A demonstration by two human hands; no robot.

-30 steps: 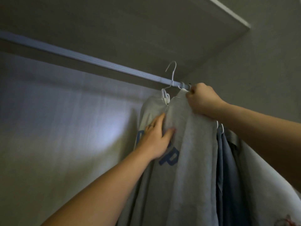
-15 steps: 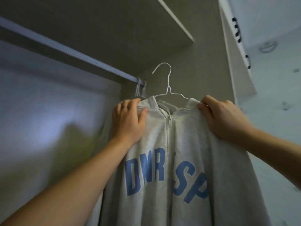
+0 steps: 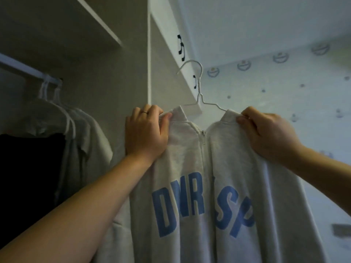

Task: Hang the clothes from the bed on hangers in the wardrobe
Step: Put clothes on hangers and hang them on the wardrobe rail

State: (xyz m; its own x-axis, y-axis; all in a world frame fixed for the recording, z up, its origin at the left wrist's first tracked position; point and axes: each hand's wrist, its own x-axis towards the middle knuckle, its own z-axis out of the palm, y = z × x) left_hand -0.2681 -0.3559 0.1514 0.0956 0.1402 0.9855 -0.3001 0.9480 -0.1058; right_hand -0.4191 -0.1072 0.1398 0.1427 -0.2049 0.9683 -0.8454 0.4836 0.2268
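Left grip (image 3: 146, 133) and right grip (image 3: 266, 135) still clutch the hoodie (image 3: 199, 186), hanger (image 3: 199, 88) now farther from the rail (image 3: 22, 69).

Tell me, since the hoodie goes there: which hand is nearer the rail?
Left. The left hand holds the hoodie right of the rail; the right hand holds it farther right.

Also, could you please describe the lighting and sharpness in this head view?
Head view: dim overall, with bluish light on the wall at right; the wardrobe interior at left sinks into shadow, the black garment featureless; the hoodie lettering reads clearly; left hand and right hand look slightly soft.
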